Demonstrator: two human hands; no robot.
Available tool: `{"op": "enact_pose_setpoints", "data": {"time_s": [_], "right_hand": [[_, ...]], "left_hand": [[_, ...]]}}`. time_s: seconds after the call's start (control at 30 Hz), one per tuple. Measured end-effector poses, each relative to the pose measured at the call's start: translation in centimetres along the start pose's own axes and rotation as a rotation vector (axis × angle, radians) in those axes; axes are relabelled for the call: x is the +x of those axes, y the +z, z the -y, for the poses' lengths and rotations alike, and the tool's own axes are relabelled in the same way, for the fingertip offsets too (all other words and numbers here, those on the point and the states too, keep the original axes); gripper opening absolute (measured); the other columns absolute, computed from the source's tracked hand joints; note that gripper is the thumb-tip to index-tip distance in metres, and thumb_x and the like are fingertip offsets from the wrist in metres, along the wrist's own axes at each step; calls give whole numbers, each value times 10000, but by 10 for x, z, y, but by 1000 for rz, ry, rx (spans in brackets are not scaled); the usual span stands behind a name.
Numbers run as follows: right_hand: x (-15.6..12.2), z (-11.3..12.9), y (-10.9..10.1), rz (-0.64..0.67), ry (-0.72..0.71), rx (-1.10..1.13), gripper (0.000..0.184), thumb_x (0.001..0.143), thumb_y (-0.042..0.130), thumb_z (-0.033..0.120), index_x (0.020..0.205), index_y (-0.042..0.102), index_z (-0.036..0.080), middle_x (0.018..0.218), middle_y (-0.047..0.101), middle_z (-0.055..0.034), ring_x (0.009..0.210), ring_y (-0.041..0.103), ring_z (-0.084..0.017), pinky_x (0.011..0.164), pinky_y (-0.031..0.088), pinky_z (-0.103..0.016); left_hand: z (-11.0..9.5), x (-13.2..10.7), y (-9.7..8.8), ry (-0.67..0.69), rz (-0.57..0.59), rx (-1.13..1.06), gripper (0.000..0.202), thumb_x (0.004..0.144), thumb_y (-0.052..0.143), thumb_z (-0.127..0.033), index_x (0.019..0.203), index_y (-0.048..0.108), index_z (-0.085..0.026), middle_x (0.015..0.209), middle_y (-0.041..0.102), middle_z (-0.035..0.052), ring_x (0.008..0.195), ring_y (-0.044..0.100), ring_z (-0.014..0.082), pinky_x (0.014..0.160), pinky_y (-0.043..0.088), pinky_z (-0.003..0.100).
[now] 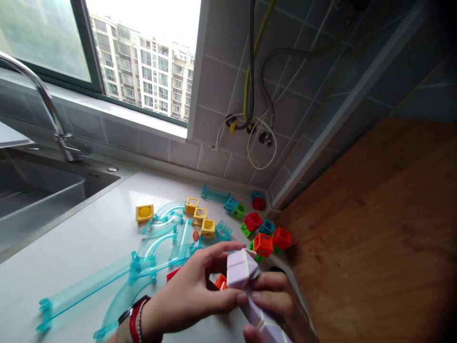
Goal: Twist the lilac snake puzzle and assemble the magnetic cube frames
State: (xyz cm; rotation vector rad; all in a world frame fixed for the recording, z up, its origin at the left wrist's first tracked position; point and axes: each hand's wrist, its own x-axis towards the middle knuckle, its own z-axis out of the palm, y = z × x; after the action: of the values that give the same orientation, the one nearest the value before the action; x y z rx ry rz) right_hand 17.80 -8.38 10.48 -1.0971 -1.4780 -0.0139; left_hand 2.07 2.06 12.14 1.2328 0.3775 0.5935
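A pale purple and white snake puzzle (240, 267) of jointed wedge segments is held over the counter, its lower end running out of view at the bottom edge. My left hand (193, 288), wearing a watch and a red bracelet, closes round the folded upper end with thumb in front and fingers behind. Lower down, my right hand (276, 297) grips the same puzzle, its fingertips near my left thumb. Behind my hands an orange cube frame (221, 282) partly shows, and a red piece (173, 274) peeks out beside my left hand.
Clear teal track pieces (89, 283) spread over the white counter (21, 295). Yellow cube frames (199, 216) and several red, orange, green and blue cubes (263, 244) lie farther back. A sink (82, 190) with a faucet (53, 109) is left; a wooden panel (374, 228) stands right.
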Motion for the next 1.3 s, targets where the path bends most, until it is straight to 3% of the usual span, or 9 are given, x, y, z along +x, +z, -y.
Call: {"op": "enact_pose_setpoints", "data": {"time_s": [0.07, 0.2, 0.4, 0.83, 0.93, 1.07, 1.17, 1.3], "right_hand": [[0, 0, 4, 25, 9, 8, 241, 936, 706, 396, 1097, 677, 220, 1097, 704, -103, 951, 743, -250, 719, 631, -326], [-3, 1, 9, 10, 24, -16, 243, 941, 711, 283, 1173, 675, 221, 1185, 746, -120, 1056, 755, -263, 844, 647, -354], [-4, -4, 9, -40, 14, -52, 305, 958, 704, 344, 1232, 689, 212, 1160, 782, -131, 1059, 773, -298, 806, 671, -389], [-12, -12, 8, -43, 87, 51, 328, 956, 716, 379, 1242, 688, 221, 1203, 767, -144, 1111, 756, -321, 836, 685, -451], [-14, -9, 10, -40, 138, 80, 304, 956, 715, 326, 1242, 690, 226, 1245, 762, -138, 1167, 737, -327, 911, 668, -470], [-17, -5, 9, -56, 352, 181, 307, 972, 687, 279, 1273, 682, 221, 1326, 730, -143, 1222, 711, -330, 945, 659, -456], [-16, -4, 6, -39, 440, 316, 293, 996, 651, 265, 1288, 665, 240, 1373, 703, -141, 1230, 708, -324, 930, 667, -450], [-14, 1, 4, -51, 436, 427, 266, 1010, 627, 276, 1274, 661, 277, 1340, 723, -109, 1273, 680, -316, 906, 678, -447]], "left_hand": [[-1, 3, -7, -31, -53, -40, 675, 827, 844, -350, 1429, 567, -223, 1287, 710, 127, 1192, 664, 285, 902, 593, 339], [-1, 5, -15, -96, -186, -33, 613, 897, 761, -423, 1439, 577, -201, 1384, 663, 151, 1104, 699, 279, 689, 649, 277], [6, 5, -10, -89, -183, -130, 611, 921, 744, -434, 1471, 570, -232, 1319, 709, 119, 1019, 720, 227, 757, 672, 298], [11, 8, -9, -17, -176, -200, 614, 899, 785, -351, 1460, 588, -198, 1336, 707, 154, 1040, 741, 262, 737, 663, 269], [14, 9, -11, 9, -175, -340, 672, 860, 824, -291, 1477, 561, -240, 1463, 621, 156, 1050, 743, 260, 718, 666, 260], [24, 12, -16, 42, -153, -473, 729, 847, 827, -212, 1502, 519, -300, 1579, 505, 148, 1188, 700, 295, 789, 658, 268], [25, 12, -25, 111, -113, -435, 914, 782, 870, -145, 1554, 440, -381, 1661, 388, 139, 1290, 641, 341, 871, 641, 311], [19, 10, -35, 219, -31, -312, 1165, 633, 964, -112, 1565, 377, -491, 1742, 200, 99, 1395, 540, 382, 999, 588, 393]]}}
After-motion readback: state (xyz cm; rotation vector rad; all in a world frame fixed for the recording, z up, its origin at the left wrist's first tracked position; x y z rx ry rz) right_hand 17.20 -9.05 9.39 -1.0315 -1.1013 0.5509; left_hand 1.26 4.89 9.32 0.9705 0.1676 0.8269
